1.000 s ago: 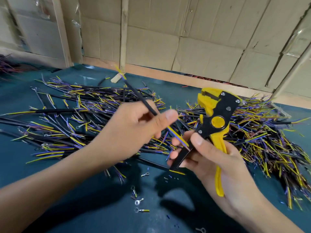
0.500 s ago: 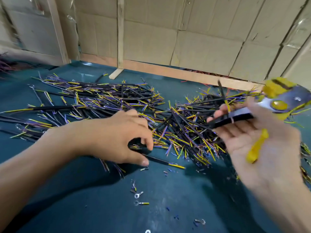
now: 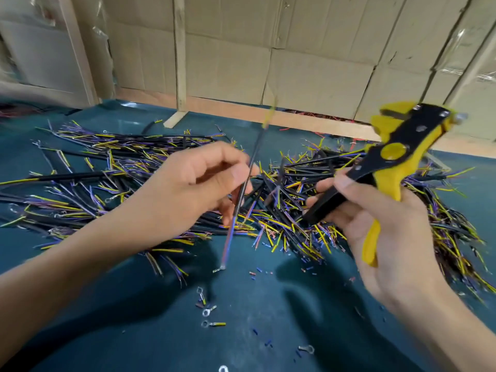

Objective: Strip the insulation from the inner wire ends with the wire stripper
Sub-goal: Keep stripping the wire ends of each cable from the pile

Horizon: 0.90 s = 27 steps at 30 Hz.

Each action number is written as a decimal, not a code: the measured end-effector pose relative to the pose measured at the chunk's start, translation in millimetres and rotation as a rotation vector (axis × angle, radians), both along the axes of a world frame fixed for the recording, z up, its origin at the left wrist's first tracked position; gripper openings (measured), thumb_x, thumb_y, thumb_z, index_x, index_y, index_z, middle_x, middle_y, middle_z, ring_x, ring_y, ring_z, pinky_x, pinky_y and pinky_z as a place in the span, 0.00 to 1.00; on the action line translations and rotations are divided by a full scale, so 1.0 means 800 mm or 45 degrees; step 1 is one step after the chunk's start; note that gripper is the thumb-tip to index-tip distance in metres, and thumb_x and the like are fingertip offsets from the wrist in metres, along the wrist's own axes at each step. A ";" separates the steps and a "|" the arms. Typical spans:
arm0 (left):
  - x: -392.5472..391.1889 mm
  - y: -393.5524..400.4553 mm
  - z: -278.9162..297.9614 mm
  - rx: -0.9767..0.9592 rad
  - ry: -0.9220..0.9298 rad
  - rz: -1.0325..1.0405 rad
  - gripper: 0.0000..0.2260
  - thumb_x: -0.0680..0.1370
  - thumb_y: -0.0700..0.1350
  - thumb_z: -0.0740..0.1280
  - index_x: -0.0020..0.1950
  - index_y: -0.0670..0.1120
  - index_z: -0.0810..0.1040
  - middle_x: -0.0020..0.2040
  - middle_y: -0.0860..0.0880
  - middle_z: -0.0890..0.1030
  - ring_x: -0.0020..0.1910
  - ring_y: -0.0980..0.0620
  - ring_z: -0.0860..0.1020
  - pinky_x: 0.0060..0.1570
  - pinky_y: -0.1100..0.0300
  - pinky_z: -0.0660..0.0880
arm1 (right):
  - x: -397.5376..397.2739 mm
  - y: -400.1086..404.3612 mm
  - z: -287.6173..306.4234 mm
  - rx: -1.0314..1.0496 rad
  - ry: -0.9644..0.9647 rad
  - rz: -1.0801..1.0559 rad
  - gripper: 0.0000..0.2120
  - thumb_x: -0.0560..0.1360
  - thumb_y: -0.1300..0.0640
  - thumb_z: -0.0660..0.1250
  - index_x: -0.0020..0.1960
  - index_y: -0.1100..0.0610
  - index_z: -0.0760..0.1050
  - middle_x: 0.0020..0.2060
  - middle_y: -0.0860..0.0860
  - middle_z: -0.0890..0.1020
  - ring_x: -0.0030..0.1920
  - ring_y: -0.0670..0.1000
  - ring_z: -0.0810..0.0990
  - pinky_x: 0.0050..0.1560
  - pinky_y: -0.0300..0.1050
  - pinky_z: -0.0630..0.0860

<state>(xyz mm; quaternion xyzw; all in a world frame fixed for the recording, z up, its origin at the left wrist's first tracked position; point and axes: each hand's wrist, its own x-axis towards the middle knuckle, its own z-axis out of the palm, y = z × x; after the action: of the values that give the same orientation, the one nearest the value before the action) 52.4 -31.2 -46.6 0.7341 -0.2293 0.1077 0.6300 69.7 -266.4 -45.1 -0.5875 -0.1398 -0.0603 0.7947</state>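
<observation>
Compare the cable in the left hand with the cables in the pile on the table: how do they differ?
The held cable is single, steep and off the table in the left hand; the piled cables are many, flat and crossing. The held one is motion-blurred; the piled ones are sharper. Both have black jackets with yellow and purple inner wires.

- The wire stripper in my right hand is yellow with black plates and a black handle.
- The cable in my left hand is black, with blurred purple ends.
- The heap of cables is black, tipped yellow and purple.
- The table is dark teal.
- The wall of cardboard is plain tan.
</observation>
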 end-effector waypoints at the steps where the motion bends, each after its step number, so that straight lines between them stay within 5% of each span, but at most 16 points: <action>1: -0.002 -0.004 0.001 -0.253 0.129 -0.108 0.08 0.78 0.47 0.65 0.51 0.43 0.79 0.40 0.49 0.80 0.36 0.51 0.77 0.31 0.59 0.76 | -0.003 0.002 -0.003 -0.014 -0.020 0.064 0.06 0.70 0.62 0.72 0.45 0.61 0.80 0.40 0.59 0.84 0.39 0.61 0.84 0.43 0.52 0.82; 3: -0.005 -0.012 0.003 -0.563 0.250 -0.234 0.08 0.79 0.45 0.64 0.52 0.42 0.79 0.41 0.47 0.80 0.38 0.50 0.77 0.29 0.58 0.75 | -0.009 0.011 -0.010 -0.001 0.030 0.225 0.06 0.68 0.61 0.71 0.46 0.61 0.80 0.40 0.60 0.84 0.37 0.61 0.83 0.42 0.53 0.82; 6: -0.008 -0.019 0.006 -0.704 0.303 -0.238 0.07 0.80 0.44 0.61 0.53 0.43 0.77 0.42 0.46 0.80 0.37 0.48 0.78 0.28 0.58 0.75 | -0.021 0.024 -0.015 0.024 0.122 0.463 0.08 0.69 0.63 0.71 0.47 0.62 0.81 0.39 0.61 0.82 0.37 0.61 0.83 0.42 0.55 0.80; 13: -0.013 -0.020 0.011 -0.686 0.339 -0.156 0.08 0.81 0.47 0.59 0.56 0.45 0.72 0.42 0.46 0.80 0.32 0.44 0.81 0.23 0.58 0.74 | -0.030 0.026 -0.023 0.064 0.190 0.740 0.17 0.69 0.61 0.77 0.55 0.64 0.79 0.42 0.63 0.80 0.41 0.64 0.83 0.54 0.70 0.72; 16: -0.006 -0.015 0.008 -0.546 0.306 -0.010 0.10 0.80 0.49 0.62 0.56 0.44 0.72 0.41 0.44 0.79 0.32 0.42 0.82 0.23 0.57 0.75 | -0.027 0.026 -0.020 0.114 0.205 0.800 0.18 0.68 0.60 0.79 0.55 0.64 0.79 0.43 0.62 0.80 0.42 0.63 0.83 0.51 0.64 0.77; 18: 0.001 -0.004 0.006 -0.216 0.226 0.163 0.08 0.83 0.49 0.61 0.53 0.46 0.73 0.39 0.45 0.81 0.35 0.45 0.83 0.26 0.56 0.77 | -0.025 0.028 -0.022 0.116 0.236 0.776 0.17 0.69 0.65 0.77 0.55 0.67 0.78 0.43 0.63 0.80 0.42 0.64 0.83 0.48 0.59 0.81; 20: 0.011 0.022 0.004 0.660 -0.049 0.359 0.09 0.81 0.58 0.60 0.50 0.54 0.73 0.39 0.52 0.82 0.38 0.54 0.82 0.37 0.60 0.77 | -0.018 0.029 -0.028 0.070 0.296 0.654 0.13 0.67 0.69 0.75 0.51 0.66 0.81 0.42 0.62 0.81 0.41 0.65 0.83 0.46 0.58 0.81; 22: 0.014 0.051 0.010 1.532 -0.058 0.307 0.15 0.74 0.68 0.62 0.51 0.59 0.75 0.44 0.61 0.79 0.48 0.59 0.77 0.51 0.57 0.74 | -0.008 0.028 -0.031 -0.008 0.430 0.506 0.09 0.63 0.69 0.74 0.43 0.62 0.84 0.39 0.62 0.82 0.38 0.65 0.84 0.42 0.60 0.83; 23: 0.011 0.064 0.016 1.689 0.112 0.181 0.17 0.70 0.70 0.65 0.52 0.62 0.75 0.48 0.64 0.77 0.53 0.61 0.74 0.56 0.57 0.72 | -0.001 0.025 -0.033 -0.063 0.513 0.449 0.08 0.61 0.68 0.74 0.39 0.60 0.85 0.37 0.61 0.83 0.38 0.65 0.85 0.40 0.62 0.84; 25: 0.004 0.080 0.026 1.593 0.514 -0.052 0.22 0.64 0.69 0.75 0.55 0.69 0.74 0.52 0.71 0.71 0.58 0.69 0.69 0.59 0.65 0.68 | 0.008 0.021 -0.033 -0.181 0.660 0.412 0.06 0.59 0.67 0.73 0.35 0.61 0.85 0.36 0.61 0.84 0.37 0.63 0.86 0.42 0.66 0.83; 27: -0.004 0.089 0.029 1.579 0.585 -0.146 0.30 0.60 0.65 0.81 0.56 0.73 0.71 0.53 0.74 0.67 0.58 0.72 0.66 0.57 0.68 0.66 | 0.013 0.017 -0.032 -0.244 0.742 0.431 0.09 0.59 0.69 0.72 0.39 0.65 0.83 0.35 0.60 0.84 0.35 0.61 0.86 0.38 0.63 0.84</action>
<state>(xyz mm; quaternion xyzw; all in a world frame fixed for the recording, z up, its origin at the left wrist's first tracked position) 49.5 39.9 -23.7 0.9516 -0.1473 -0.2370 0.1284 80.1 -253.0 -70.7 -0.6205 -0.0075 0.2558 0.7413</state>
